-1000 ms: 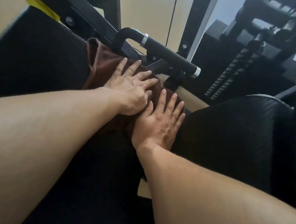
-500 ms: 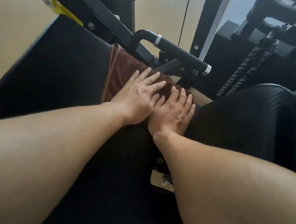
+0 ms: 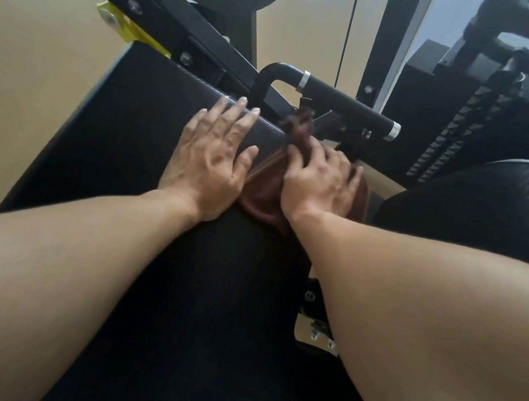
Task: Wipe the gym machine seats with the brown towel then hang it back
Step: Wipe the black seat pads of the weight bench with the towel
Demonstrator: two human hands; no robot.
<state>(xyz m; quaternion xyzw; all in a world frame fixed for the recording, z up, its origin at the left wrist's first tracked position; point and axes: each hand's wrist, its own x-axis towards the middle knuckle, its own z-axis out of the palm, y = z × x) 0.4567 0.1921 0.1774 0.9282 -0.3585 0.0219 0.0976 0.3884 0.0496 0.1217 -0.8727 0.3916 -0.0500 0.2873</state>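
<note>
The brown towel [image 3: 265, 200] is bunched up on the far right part of the black padded seat [image 3: 122, 129], blurred by motion. My right hand [image 3: 319, 181] lies on top of the bunch with fingers curled into the cloth, gathering it. My left hand [image 3: 215, 154] rests flat on the bare seat just left of the towel, fingers spread toward the pad's far edge, its thumb next to the towel's striped hem.
A black grip handle [image 3: 344, 103] with chrome rings crosses just beyond the hands. A black frame bar with a yellow bracket [image 3: 124, 25] runs along the seat's far edge. A second black pad [image 3: 484, 204] sits right; a weight stack [image 3: 458, 127] stands behind.
The towel went from spread flat under both hands to a bunch under my right hand. My left hand slid off it to the left onto bare seat.
</note>
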